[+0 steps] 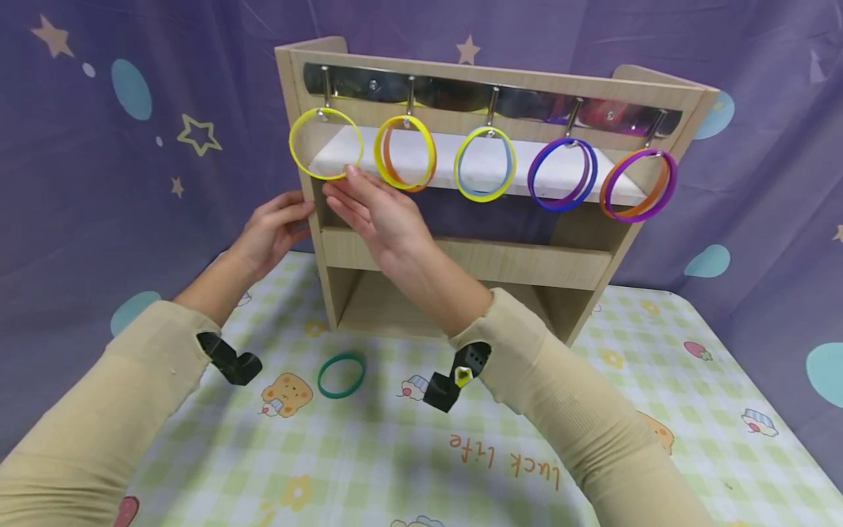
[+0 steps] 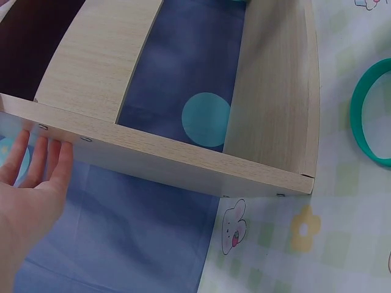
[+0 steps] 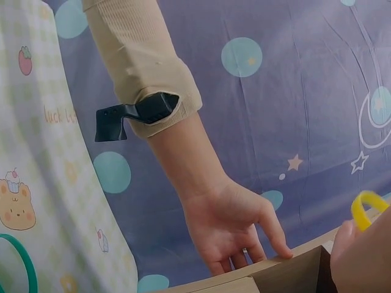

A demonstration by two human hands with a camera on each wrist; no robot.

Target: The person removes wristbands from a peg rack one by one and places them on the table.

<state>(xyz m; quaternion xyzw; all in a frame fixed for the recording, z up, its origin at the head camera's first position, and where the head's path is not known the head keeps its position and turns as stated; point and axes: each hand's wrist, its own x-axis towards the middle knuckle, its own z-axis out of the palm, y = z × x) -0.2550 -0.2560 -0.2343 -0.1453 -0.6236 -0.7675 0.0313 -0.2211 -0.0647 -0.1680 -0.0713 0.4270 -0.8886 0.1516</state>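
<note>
In the head view my right hand [image 1: 388, 219] reaches up to the yellow ring [image 1: 290, 139] that hangs from the leftmost hook of a wooden rack [image 1: 474, 260]. Its thumb tip overlaps the ring's lower edge; the other fingers lie fairly straight below, apart from the thumb. In the right wrist view that yellow ring [image 3: 360, 210] shows beside the thumb, with the rest of the hand cut off by the frame. My left hand [image 1: 273, 227] rests on the rack's left side panel [image 2: 153, 160], its fingers [image 2: 61, 160] extended against the outer face and holding nothing.
Pairs of rings hang from the other hooks: yellow with orange [image 1: 431, 154], yellow with light blue [image 1: 456, 165], blue with purple [image 1: 533, 176], and purple with orange [image 1: 673, 183]. A green ring [image 1: 320, 382] lies on the checked tablecloth [image 1: 369, 454]. Behind stands a purple curtain [image 1: 197, 66].
</note>
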